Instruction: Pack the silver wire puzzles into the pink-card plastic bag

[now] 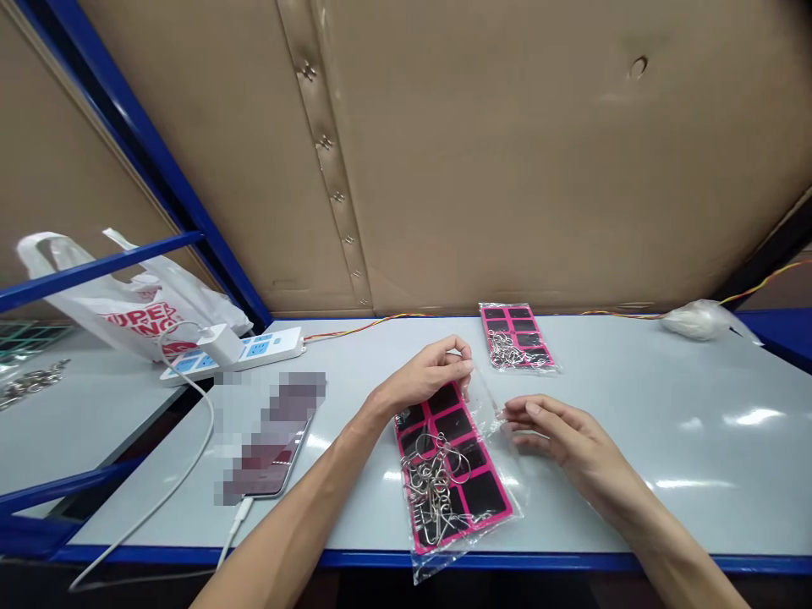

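A clear, crinkled plastic bag (453, 474) is laid near the front edge of the pale, glossy surface (634, 474); a pink card with black rectangles and tangled wire rings are sealed inside. Its upper edge is pinched by the left hand (431, 372), fingers closed on the film. The film's corner is touched by the right hand (558, 431), fingers loosely apart. A second, similar bag (517, 338) lies farther back. The phone (272, 448) is blurred beyond reading.

Bare table (666, 440) right of the hands; phone (270, 457) and power strip (244, 351) crowd the left
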`<state>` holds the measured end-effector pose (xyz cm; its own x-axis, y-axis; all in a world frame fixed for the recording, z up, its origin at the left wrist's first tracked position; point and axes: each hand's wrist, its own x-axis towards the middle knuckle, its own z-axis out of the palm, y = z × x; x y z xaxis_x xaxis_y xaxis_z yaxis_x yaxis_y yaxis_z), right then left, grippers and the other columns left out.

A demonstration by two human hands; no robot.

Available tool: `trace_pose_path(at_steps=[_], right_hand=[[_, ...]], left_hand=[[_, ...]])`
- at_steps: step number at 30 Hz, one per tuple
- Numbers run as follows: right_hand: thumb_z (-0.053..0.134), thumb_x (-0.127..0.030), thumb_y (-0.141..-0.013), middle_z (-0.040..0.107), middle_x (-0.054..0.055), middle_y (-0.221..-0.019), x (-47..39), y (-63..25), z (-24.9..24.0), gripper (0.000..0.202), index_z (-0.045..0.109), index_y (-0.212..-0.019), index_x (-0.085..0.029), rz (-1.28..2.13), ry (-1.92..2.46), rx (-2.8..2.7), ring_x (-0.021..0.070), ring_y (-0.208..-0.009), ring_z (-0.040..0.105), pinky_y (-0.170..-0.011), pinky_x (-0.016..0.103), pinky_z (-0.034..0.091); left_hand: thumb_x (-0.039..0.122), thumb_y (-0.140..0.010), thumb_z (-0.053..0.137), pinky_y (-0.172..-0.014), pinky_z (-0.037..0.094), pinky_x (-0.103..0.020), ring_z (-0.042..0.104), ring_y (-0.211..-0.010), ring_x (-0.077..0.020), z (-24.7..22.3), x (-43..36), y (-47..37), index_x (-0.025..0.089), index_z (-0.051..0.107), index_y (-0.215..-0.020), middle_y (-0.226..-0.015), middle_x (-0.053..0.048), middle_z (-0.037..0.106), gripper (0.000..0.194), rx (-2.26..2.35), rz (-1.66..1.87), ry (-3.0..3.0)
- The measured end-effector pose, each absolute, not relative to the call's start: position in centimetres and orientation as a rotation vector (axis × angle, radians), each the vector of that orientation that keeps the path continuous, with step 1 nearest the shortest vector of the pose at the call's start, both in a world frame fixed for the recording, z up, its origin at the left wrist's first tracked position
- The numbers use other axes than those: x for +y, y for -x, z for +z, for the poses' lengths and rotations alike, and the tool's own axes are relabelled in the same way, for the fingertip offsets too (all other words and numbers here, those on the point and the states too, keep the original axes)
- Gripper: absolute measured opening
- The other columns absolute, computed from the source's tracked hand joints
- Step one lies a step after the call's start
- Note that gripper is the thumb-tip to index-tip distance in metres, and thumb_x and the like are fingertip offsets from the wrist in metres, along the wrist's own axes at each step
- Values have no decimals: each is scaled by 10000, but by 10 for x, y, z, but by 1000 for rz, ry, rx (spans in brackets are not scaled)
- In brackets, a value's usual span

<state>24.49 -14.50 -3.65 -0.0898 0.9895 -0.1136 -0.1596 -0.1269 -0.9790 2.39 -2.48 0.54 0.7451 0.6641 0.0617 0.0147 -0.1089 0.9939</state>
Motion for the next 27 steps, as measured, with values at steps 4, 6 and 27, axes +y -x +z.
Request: trace_pose_path(at_steps=[4,6,27], right_hand=[[565,-572,-955,696,118,-1190,-148,-239,-40,410,685,-1149,-232,1576,1080,-1033,285,-1096,658,-965,454,503],[576,-559,-953,688,120,-1207,-148,-234,-36,405,659,-1179,-233,1678,1036,-1056,280,-1077,664,-942,454,508],[854,-386,-716,747,57,-915,-34,-254,-21,279,647,-753,-202,1525,1159,-1035,183,-801,658,-662,292,504]], left_hand=[[412,-931,607,-639,456,-282,622,-664,-158,5,-22,-23,221,508,-970,-712,14,621,218,551,621,-1590],[437,-922,615,-627,452,-274,617,-659,-156,5,-20,-22,221,506,-975,-713,14,623,248,572,642,-1587],[448,-723,810,-527,460,-230,628,-539,-125,3,13,14,218,621,-1137,-784,-13,726,509,1082,895,-1382]])
